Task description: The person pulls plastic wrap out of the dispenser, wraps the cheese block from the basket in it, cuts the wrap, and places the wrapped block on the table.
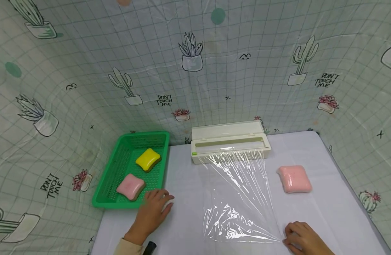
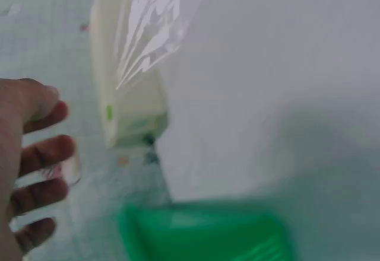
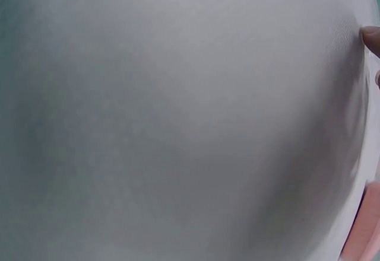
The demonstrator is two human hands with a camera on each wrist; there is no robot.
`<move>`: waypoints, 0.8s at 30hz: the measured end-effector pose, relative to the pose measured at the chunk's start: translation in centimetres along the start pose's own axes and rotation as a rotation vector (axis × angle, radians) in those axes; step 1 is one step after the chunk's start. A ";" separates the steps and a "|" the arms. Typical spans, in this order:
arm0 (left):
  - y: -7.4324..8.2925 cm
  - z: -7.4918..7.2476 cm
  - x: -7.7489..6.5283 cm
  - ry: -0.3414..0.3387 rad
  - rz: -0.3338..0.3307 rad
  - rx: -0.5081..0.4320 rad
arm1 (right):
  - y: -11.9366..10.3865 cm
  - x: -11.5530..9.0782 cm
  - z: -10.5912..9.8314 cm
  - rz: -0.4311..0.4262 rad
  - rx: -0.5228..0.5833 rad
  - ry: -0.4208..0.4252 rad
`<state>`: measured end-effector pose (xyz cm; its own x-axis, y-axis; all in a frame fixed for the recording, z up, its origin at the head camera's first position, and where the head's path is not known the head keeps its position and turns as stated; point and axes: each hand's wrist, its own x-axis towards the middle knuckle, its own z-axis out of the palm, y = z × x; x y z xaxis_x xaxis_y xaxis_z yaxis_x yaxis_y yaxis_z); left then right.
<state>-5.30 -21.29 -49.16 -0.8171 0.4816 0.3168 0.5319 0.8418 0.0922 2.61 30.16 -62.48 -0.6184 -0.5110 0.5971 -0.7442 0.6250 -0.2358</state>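
While green basket point(image 1: 119, 205) holds yellow sponge point(image 1: 148, 159) and pink sponge point(image 1: 130, 186), left hand point(image 1: 152, 212) spread, right hand point(image 1: 304, 239) pinching film point(image 1: 233, 221).

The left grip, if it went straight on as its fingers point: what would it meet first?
Probably the clear film: in the head view, the left grip points right and somewhat forward. Its height is unclear; it might pass above.
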 end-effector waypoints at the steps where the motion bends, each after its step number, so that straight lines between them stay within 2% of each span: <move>1: -0.7 -0.6 0.4 -0.007 -0.024 0.001 | 0.1 0.0 0.0 -0.001 0.005 -0.003; 6: -4.7 -2.9 1.6 -0.007 -0.090 0.019 | 0.5 -0.4 0.2 -0.004 0.025 -0.012; 12: -8.2 -3.7 2.5 -0.054 -0.137 0.008 | 0.5 -0.5 0.3 -0.007 0.031 -0.011; 21: -10.6 -4.0 3.1 -0.200 -0.164 0.018 | 0.5 -0.4 0.1 0.001 0.038 -0.028; 24: -11.4 -4.1 3.2 -0.226 -0.156 0.038 | 0.6 -0.4 0.0 0.003 0.044 -0.037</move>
<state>-13.04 -30.32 -45.31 -0.9198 0.3836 0.0826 0.3901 0.9167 0.0866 2.40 30.68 -62.83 -0.6291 -0.5312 0.5675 -0.7521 0.6006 -0.2714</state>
